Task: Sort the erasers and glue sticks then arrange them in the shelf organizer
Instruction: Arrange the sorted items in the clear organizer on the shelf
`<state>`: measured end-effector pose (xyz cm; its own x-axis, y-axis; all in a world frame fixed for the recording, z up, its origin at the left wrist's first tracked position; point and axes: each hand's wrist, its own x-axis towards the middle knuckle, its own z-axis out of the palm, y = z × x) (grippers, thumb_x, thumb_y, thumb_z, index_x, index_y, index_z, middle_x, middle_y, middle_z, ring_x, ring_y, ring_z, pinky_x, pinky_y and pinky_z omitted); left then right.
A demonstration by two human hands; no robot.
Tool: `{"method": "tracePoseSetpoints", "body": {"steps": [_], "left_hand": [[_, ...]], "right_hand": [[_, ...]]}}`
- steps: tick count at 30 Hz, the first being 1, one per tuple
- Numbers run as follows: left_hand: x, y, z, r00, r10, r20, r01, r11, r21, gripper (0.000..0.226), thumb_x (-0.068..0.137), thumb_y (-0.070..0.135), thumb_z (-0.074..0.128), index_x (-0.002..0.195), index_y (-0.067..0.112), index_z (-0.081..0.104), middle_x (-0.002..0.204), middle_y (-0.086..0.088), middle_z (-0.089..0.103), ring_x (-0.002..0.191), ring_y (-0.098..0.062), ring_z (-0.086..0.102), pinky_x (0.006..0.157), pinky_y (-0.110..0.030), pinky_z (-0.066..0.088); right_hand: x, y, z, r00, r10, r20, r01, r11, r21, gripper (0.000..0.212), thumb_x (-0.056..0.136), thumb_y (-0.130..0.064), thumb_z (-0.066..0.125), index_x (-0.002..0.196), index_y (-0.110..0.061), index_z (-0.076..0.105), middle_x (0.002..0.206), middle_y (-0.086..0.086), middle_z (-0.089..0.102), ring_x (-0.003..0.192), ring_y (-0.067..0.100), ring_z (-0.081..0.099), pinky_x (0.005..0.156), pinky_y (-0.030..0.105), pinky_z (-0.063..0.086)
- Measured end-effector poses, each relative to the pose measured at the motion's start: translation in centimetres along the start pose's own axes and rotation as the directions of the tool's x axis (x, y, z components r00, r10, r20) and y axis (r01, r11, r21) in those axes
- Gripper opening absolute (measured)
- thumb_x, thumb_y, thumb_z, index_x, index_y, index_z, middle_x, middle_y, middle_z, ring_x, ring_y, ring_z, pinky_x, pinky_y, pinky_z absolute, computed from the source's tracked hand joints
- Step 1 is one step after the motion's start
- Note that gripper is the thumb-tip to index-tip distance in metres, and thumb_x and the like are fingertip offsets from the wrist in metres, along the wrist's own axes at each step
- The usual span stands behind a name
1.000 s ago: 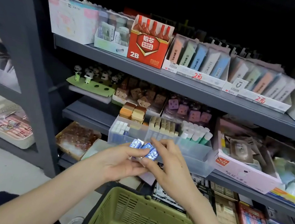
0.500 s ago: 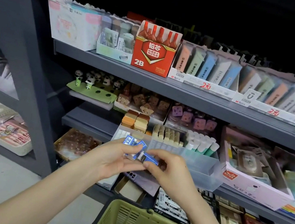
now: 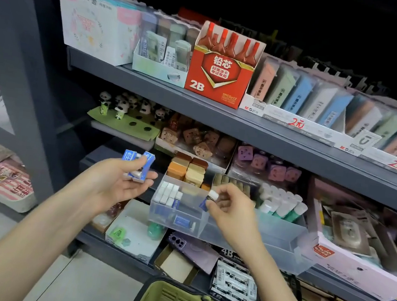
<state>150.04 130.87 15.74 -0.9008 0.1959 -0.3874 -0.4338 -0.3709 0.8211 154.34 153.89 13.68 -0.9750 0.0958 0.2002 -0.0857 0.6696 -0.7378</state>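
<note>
Dark shop shelving, with a clear organizer on the near edge of the middle shelf. Left hand, left of the organizer, gripping a few blue erasers under the thumb; right hand pinching one eraser above the left compartment. Inside, a partial block of upright erasers at far left, glue sticks upright at far right. Judged roughly midway: near sections largely unfilled, held erasers yet to place.

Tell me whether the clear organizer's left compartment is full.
Partly full: upright erasers fill only the back left of the compartment, one blue eraser lies flat in front, and room remains.
</note>
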Motion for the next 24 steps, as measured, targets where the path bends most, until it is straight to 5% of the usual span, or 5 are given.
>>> {"method": "tracePoseSetpoints", "body": {"steps": [4, 9, 15, 24], "left_hand": [[0.5, -0.4, 0.2, 0.999, -0.022, -0.026, 0.022, 1.0, 0.017, 0.018, 0.089, 0.017, 0.061, 0.097, 0.001, 0.062, 0.073, -0.015, 0.072, 0.06, -0.017, 0.07, 0.046, -0.019, 0.052], [0.6, -0.7, 0.7, 0.999, -0.022, -0.028, 0.024, 0.996, 0.082, 0.017, 0.091, 0.018, 0.06, 0.097, 0.002, 0.062, 0.067, -0.01, 0.071, 0.058, -0.015, 0.068, 0.046, -0.018, 0.051], [0.6, -0.8, 0.8, 0.999, -0.041, -0.026, 0.043, 0.994, 0.104, 0.019, 0.09, 0.018, 0.061, 0.099, 0.002, 0.061, 0.077, -0.012, 0.069, 0.06, -0.015, 0.067, 0.044, -0.017, 0.049], [0.7, -1.2, 1.3, 0.998, -0.055, -0.008, 0.055, 0.992, 0.113, 0.015, 0.09, 0.018, 0.061, 0.094, 0.003, 0.063, 0.068, -0.008, 0.069, 0.06, -0.014, 0.066, 0.044, -0.016, 0.049]], "right_hand": [[1.8, -0.3, 1.9, 0.999, -0.04, 0.03, 0.044, 0.985, -0.164, 0.02, 0.086, -0.005, 0.062, 0.086, -0.025, 0.057, 0.073, -0.013, 0.056, 0.062, 0.001, 0.052, 0.063, 0.014, 0.047], [3.0, -0.5, 3.7, 0.996, -0.089, -0.007, 0.081, 0.928, -0.363, 0.02, 0.087, -0.01, 0.062, 0.105, -0.01, 0.069, 0.098, 0.003, 0.066, 0.086, 0.017, 0.06, 0.079, 0.024, 0.042], [3.2, -0.4, 5.1, 0.998, -0.042, -0.048, 0.026, 0.953, -0.302, 0.018, 0.087, -0.011, 0.062, 0.104, -0.007, 0.067, 0.072, -0.005, 0.056, 0.067, 0.01, 0.051, 0.07, 0.023, 0.044], [3.5, -0.6, 5.6, 0.995, -0.093, 0.019, 0.094, 0.949, -0.3, 0.026, 0.088, -0.003, 0.059, 0.109, -0.012, 0.069, 0.096, 0.004, 0.07, 0.08, 0.01, 0.054, 0.074, 0.015, 0.037]]}}
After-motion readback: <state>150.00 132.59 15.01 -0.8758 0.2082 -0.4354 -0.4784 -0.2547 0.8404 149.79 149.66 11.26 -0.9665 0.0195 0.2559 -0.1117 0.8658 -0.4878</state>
